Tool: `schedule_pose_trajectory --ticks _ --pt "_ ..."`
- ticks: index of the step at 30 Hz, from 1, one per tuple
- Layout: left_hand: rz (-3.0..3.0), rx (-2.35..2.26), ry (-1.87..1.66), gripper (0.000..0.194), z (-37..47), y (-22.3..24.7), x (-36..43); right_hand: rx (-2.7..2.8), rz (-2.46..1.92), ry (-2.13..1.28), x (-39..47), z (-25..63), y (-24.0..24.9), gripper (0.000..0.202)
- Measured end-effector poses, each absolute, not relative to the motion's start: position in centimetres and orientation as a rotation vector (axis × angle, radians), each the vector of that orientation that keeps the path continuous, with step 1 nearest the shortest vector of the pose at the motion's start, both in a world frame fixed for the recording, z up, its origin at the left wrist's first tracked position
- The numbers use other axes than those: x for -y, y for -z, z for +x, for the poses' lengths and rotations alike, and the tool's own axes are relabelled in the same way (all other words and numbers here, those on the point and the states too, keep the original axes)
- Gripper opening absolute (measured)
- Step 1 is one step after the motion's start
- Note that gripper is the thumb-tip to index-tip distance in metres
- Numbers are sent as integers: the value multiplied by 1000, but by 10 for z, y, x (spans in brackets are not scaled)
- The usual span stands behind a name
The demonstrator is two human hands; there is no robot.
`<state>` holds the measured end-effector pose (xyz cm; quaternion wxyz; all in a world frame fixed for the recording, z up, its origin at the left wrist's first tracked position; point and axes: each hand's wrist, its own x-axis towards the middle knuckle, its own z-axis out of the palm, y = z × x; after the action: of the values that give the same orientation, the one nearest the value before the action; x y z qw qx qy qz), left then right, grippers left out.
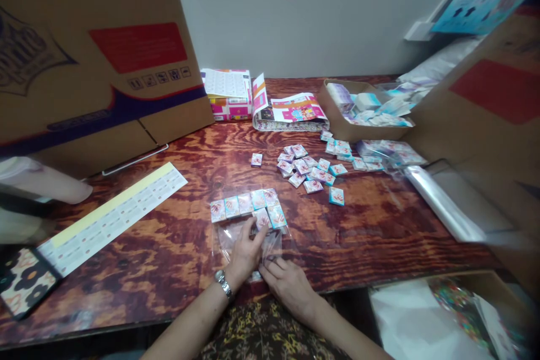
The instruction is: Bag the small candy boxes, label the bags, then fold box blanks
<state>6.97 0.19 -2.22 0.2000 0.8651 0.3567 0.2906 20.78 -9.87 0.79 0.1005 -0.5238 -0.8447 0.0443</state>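
Note:
A clear plastic bag (228, 236) lies flat before me with several small printed boxes (232, 206) in rows at its far end. My left hand (244, 250), a watch on its wrist, has its thumb and finger on a small white and purple box (261, 219) in the second row, beside a blue-edged box (277, 216). At the bag's near end, my right hand (291, 287) has its fingers closed on the plastic edge. More loose small boxes (301, 166) lie in a pile beyond, to the right.
A large cardboard carton (139, 107) stands at left, another (485, 124) at right. An open cardboard tray (337, 129) holds more packs. A label sheet (126, 214), a patterned phone case (31, 287), folded printed packaging (291, 112) and a clear plastic stack (442, 202) lie around.

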Motion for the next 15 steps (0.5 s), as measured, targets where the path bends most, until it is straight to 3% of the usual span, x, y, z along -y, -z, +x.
schedule_pose_trajectory --ticks 10,15 --pt "2391 -949 -807 40 66 21 -6 2486 -1547 -266 95 212 -10 21" --pt "2459 -994 -716 47 67 18 -11 2387 -1609 -394 86 214 -23 24"
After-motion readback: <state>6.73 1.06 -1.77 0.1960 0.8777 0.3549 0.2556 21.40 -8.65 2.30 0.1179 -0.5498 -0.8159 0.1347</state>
